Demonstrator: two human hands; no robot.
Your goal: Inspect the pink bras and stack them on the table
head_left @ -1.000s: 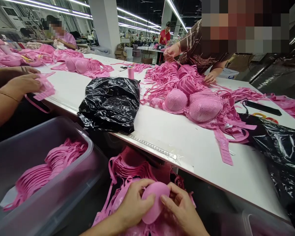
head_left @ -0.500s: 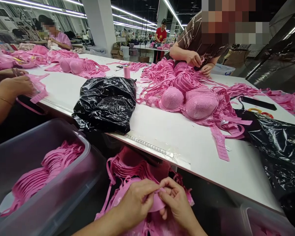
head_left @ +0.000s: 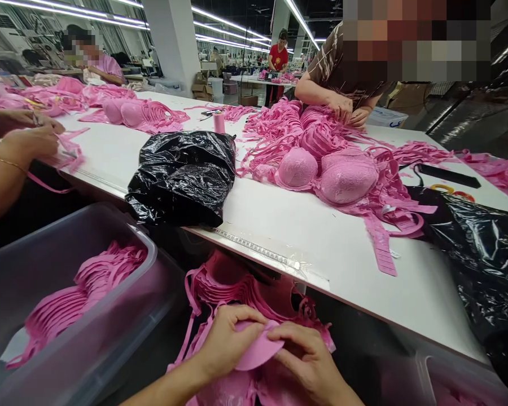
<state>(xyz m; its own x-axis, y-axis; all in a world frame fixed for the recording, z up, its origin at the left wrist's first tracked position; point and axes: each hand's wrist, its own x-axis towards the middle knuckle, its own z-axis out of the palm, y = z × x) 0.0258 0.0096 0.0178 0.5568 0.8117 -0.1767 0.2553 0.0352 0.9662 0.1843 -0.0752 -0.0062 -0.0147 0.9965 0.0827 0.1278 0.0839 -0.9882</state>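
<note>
My left hand (head_left: pixel 226 341) is closed on the left side of a smooth, curved pink bra pad (head_left: pixel 258 351), thumb over its face. On its right edge, my right hand (head_left: pixel 311 358) pinches the same pad between thumb and fingers. Beneath both hands lies a pink lace bra (head_left: pixel 226 389), partly covered by my wrists. Just beyond it, below the table edge, is a stack of nested pink bras (head_left: pixel 224 282) with straps hanging loose.
A clear plastic bin (head_left: pixel 152 254) with stacked bras stands left. The white table (head_left: pixel 279 225) carries a black plastic bag (head_left: pixel 182 175), a pink thread cone (head_left: pixel 218 122), a taped measuring tape (head_left: pixel 258 248) and a bra pile (head_left: pixel 347 175). Co-workers' hands work at left and across.
My hands have spread apart along the pad, and more of its face shows. Across the table, the co-worker's raised hand has come down to the bras.
</note>
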